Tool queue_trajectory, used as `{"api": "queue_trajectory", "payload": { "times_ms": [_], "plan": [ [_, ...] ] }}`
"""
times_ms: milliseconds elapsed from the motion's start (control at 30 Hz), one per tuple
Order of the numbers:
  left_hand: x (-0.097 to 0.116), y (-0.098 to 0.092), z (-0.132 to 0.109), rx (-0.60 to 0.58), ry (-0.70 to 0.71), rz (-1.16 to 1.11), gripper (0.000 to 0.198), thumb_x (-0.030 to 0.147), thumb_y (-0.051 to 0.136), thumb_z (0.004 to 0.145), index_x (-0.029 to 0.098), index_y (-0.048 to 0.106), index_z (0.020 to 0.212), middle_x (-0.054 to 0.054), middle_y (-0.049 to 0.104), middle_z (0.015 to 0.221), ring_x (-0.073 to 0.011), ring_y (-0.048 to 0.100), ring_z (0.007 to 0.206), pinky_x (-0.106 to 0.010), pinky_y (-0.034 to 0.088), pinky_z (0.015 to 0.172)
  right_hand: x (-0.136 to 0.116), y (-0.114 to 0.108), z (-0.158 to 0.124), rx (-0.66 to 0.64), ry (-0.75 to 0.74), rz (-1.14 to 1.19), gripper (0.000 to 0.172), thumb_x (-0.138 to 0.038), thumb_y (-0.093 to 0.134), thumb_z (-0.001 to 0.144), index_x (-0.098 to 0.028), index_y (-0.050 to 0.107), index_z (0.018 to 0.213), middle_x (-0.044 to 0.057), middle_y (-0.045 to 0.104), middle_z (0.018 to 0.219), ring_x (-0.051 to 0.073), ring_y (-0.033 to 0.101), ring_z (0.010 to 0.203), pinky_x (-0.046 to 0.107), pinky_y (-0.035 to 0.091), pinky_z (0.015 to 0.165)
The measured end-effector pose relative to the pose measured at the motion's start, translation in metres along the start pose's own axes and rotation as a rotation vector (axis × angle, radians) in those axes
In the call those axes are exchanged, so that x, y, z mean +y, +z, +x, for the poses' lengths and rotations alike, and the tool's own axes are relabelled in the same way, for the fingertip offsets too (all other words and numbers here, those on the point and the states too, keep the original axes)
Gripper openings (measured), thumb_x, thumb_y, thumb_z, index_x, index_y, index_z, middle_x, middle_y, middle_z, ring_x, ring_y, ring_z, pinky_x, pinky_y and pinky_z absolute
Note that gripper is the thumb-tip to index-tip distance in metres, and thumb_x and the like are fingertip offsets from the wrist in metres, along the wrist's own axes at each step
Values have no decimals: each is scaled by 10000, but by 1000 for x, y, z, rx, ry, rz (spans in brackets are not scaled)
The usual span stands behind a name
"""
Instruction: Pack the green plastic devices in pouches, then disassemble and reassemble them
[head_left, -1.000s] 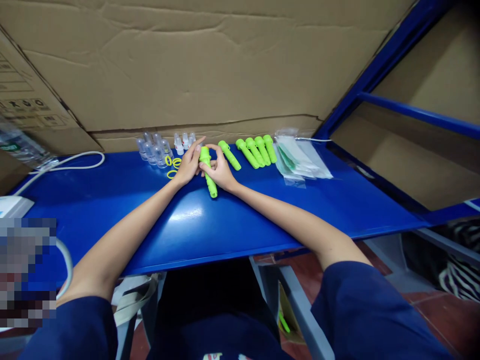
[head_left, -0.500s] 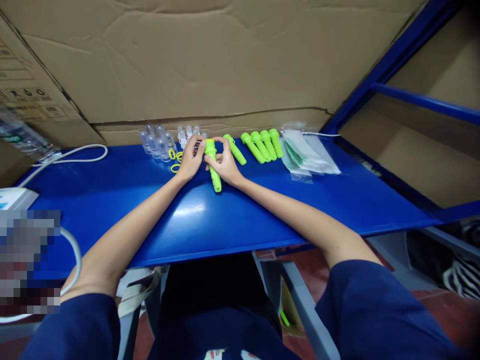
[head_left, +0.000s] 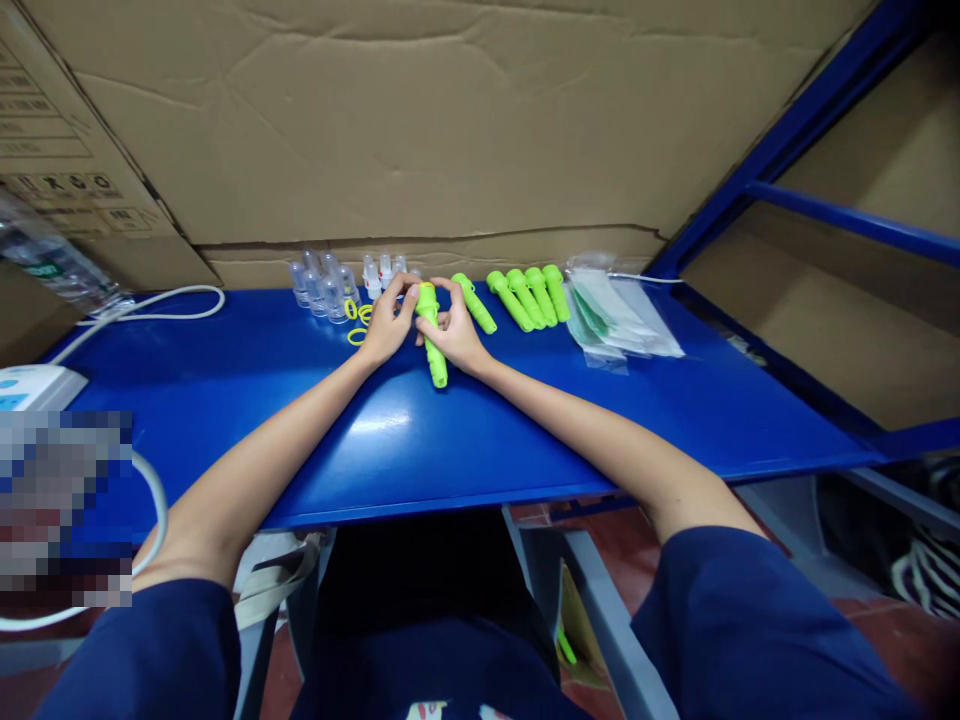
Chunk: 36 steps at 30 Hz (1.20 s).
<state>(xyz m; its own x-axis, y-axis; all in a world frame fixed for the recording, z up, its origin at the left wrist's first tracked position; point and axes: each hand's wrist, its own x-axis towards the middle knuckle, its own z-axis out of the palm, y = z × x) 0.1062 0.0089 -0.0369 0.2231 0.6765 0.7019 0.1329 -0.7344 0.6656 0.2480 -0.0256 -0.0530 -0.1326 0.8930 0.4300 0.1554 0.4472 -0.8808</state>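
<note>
A bright green plastic tube (head_left: 433, 345) lies on the blue table (head_left: 675, 400), its wide end pointing away from me. My left hand (head_left: 387, 325) pinches that wide end from the left. From the right, my right hand (head_left: 455, 335) curls round the tube's upper part, forefinger on top. Loose yellow rings (head_left: 357, 322) lie just left of my left hand. Behind them stand several small clear vials (head_left: 322, 285) and white caps (head_left: 382, 272). Another green tube (head_left: 474, 303) lies just right of my right hand.
Several more green tubes (head_left: 529, 293) lie in a row at the back, with a stack of clear plastic bags (head_left: 619, 315) to their right. A white cable (head_left: 150, 300) and a white device (head_left: 34, 385) sit at the left. Cardboard (head_left: 450, 130) walls off the back.
Both hands have stayed on the same green tube with only small finger shifts. My view has moved a little, so everything sits slightly further right in the picture.
</note>
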Motion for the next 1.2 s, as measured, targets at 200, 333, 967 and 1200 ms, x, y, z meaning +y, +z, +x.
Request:
{"api": "queue_trajectory", "payload": {
  "times_ms": [200, 333, 967, 1200],
  "plan": [
    [-2, 0, 0, 23, -10, -18, 537, 725, 476, 940, 215, 639, 980, -60, 677, 964, -191, 657, 897, -343, 531, 829, 5, 0, 1, -59, -12, -17, 688, -376, 630, 900, -227, 189, 1406, -79, 610, 653, 162, 653, 500, 290, 591, 529],
    [-7, 1, 1, 50, -21, -65, 531, 728, 513, 924, 207, 615, 912, -39, 642, 883, -169, 631, 829, -309, 511, 760, 3, 0, 1, -74, -11, -3, 724, -354, 640, 858, -213, 209, 1423, -101, 583, 602, 163, 649, 493, 268, 567, 501],
    [-5, 1, 1, 120, -78, -73, 519, 735, 501, 929, 221, 560, 881, -6, 617, 798, -153, 611, 753, -300, 480, 719, -13, 0, -5, -99, 22, 61, 772, -316, 651, 834, -182, 243, 1476, -71, 625, 610, 155, 641, 491, 253, 551, 481],
    [1, 1, 0, 28, -55, -99, 485, 700, 514, 943, 220, 567, 903, -32, 666, 830, -173, 662, 789, -322, 519, 776, -8, 0, -4, -101, 23, 40, 772, -304, 628, 862, -181, 215, 1502, -84, 626, 605, 158, 640, 471, 292, 590, 515]
  ]
}}
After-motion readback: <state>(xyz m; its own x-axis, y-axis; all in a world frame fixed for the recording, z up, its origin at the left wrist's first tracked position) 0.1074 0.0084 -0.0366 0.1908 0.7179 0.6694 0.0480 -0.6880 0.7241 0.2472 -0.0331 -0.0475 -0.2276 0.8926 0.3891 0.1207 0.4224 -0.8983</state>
